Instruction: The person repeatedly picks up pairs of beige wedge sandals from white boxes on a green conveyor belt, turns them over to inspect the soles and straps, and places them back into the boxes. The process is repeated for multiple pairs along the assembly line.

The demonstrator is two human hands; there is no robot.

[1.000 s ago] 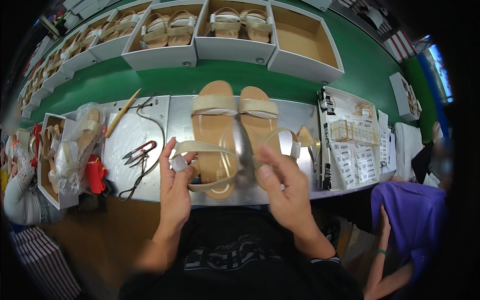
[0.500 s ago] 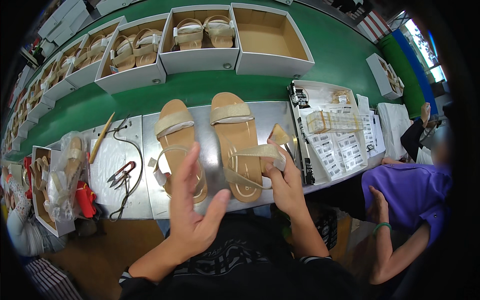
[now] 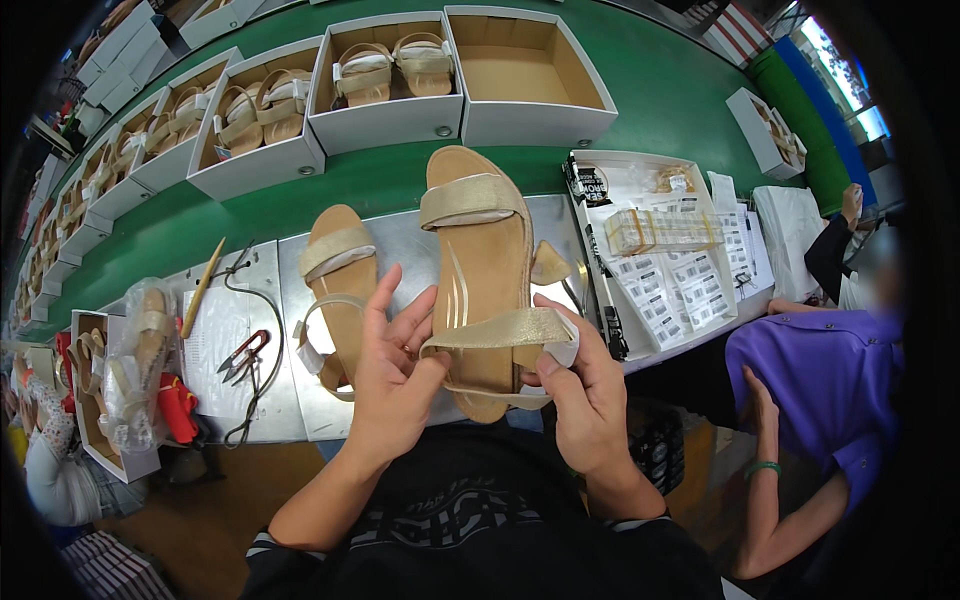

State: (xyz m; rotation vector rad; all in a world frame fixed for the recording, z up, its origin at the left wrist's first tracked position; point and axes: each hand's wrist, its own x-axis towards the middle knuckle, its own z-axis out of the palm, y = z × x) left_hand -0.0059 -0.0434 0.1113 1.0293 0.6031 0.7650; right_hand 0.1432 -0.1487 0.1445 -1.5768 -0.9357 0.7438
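Both my hands hold a tan sandal (image 3: pixel 485 260) with gold straps, raised above the metal worktop (image 3: pixel 408 230), its toe pointing away from me. My left hand (image 3: pixel 400 375) grips the ankle strap and edge on the left side, thumb on the strap. On the right, my right hand (image 3: pixel 582 390) pinches the strap near its white-wrapped buckle end. The matching sandal (image 3: pixel 342 270) lies on the worktop to the left, partly hidden by my left hand. Just right of the held sandal is a small yellowish block (image 3: pixel 549 265).
Open white boxes with sandals (image 3: pixel 262 110) line the green table (image 3: pixel 400 150); one box (image 3: pixel 535 65) holds none. Right is a tray of label sheets (image 3: pixel 665 290). Red-handled snips (image 3: pixel 243 352), a cord and a wooden stick (image 3: pixel 203 285) lie left. A person in purple (image 3: pixel 810 375) sits right.
The right-hand sandal has been lifted off the worktop toward me. My left hand has moved from hovering over the left sandal to gripping the lifted one.
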